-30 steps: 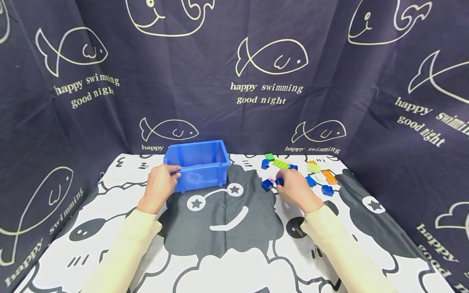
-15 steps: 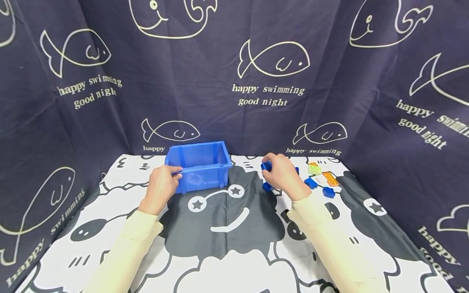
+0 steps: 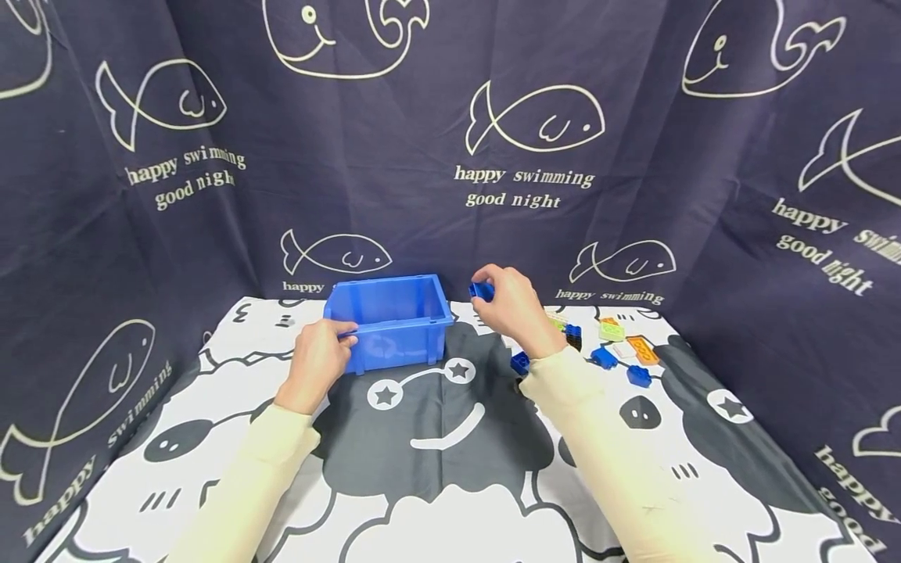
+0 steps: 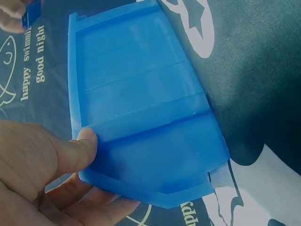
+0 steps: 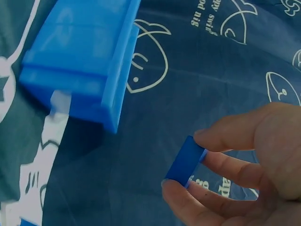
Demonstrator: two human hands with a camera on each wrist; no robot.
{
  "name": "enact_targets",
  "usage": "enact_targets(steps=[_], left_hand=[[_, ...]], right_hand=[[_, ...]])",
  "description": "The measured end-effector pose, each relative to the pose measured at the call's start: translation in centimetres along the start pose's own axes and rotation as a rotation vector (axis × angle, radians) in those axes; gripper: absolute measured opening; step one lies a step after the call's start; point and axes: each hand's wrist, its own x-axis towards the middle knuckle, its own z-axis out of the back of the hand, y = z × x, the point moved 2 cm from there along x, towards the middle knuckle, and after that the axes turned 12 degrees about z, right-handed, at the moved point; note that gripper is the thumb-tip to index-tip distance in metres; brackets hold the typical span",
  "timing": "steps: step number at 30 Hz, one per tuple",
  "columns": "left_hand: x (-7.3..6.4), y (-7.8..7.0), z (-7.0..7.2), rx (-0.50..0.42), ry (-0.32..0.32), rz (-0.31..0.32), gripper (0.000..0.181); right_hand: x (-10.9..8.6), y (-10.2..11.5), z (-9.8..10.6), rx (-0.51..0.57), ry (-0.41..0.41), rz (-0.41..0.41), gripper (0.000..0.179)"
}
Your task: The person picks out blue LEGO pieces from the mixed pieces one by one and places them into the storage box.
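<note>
A blue plastic bin point(image 3: 401, 344) stands at the back of the table, left of the middle. My left hand point(image 3: 319, 361) grips its near left rim, the thumb over the edge and the fingers on the outside, as the left wrist view shows. To the right of the bin and above the cloth, my right hand point(image 3: 517, 311) holds a blue toy brick point(image 5: 186, 162) between thumb and fingertips. A gap separates the brick from the bin. The part of the bin's floor behind its near wall is hidden in the head view.
Loose toy bricks lie at the back right: a blue brick point(image 3: 520, 363), another blue brick point(image 3: 639, 376), an orange piece point(image 3: 644, 350) and a light green piece point(image 3: 612, 330) among several. My right forearm covers some. A dark fabric backdrop point(image 3: 450, 141) hangs behind the patterned cloth.
My right hand has lifted the blue brick from among the loose bricks and carried it up and left toward the bin. My left hand keeps its grip on the rim.
</note>
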Motion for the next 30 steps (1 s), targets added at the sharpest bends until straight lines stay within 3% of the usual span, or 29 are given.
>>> enact_targets(steps=[9, 24, 30], left_hand=[[0.1, -0.2, -0.1, 0.007, 0.009, 0.013, 0.023], [-0.3, -0.2, -0.3, 0.021, 0.013, 0.021, 0.024], [-0.3, -0.3, -0.2, 0.023, -0.003, 0.013, 0.024]], right_hand=[[2.5, 2.0, -1.5, 0.023, 0.035, 0.0, 0.034], [5.9, 4.5, -4.6, 0.029, 0.107, 0.083, 0.032], [7.1, 5.5, -5.9, 0.034, 0.177, 0.061, 0.031]])
